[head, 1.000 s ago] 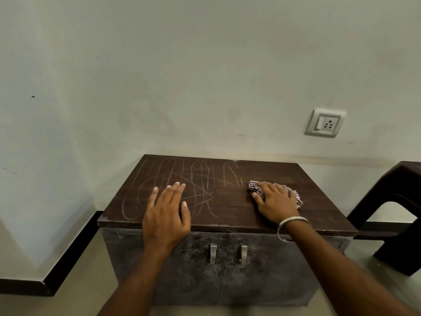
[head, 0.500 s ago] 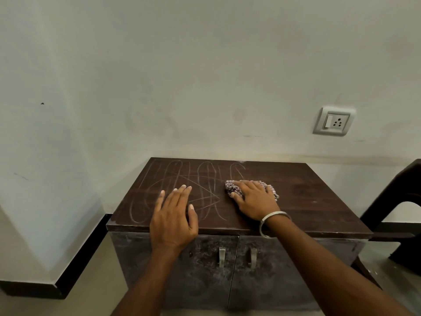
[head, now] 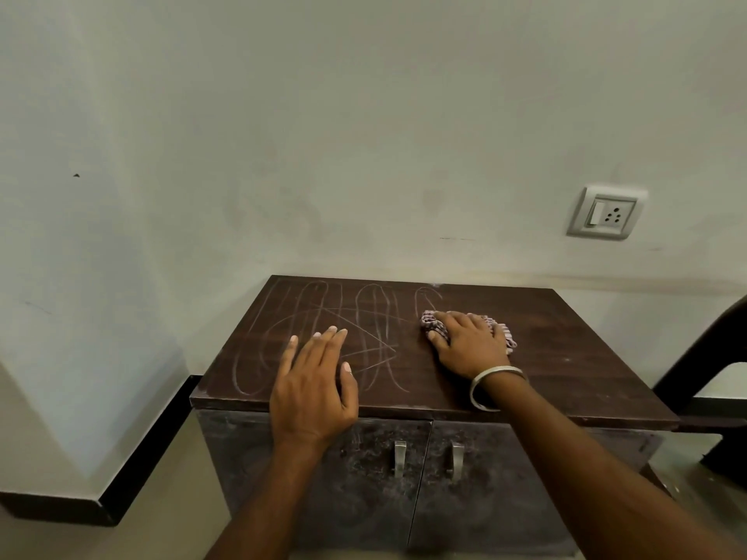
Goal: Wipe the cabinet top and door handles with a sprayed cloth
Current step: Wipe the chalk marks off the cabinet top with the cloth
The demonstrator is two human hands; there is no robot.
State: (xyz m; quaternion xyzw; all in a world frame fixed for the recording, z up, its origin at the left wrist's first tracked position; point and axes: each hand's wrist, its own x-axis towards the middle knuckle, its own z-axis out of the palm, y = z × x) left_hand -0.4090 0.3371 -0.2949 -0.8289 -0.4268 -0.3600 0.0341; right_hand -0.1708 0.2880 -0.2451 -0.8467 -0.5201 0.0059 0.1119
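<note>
1. Head view, step in hand: right hand (head: 471, 345) pressed flat on the bunched red-and-white checked cloth (head: 434, 326), fingers closed over it, mid-top of the dark brown wooden cabinet top (head: 566, 357). Best worked in overlapping passes leftward across the chalk scribbles (head: 323, 317), with steady pressure.
2. Left hand (head: 313, 386): open, fingers spread, palm down near the front edge, holding nothing; would need lifting to clear marks beneath.
3. Cabinet top: right half looks clean, left half scribbled.
4. Two metal door handles (head: 428, 458): untouched, doors dusty.
</note>
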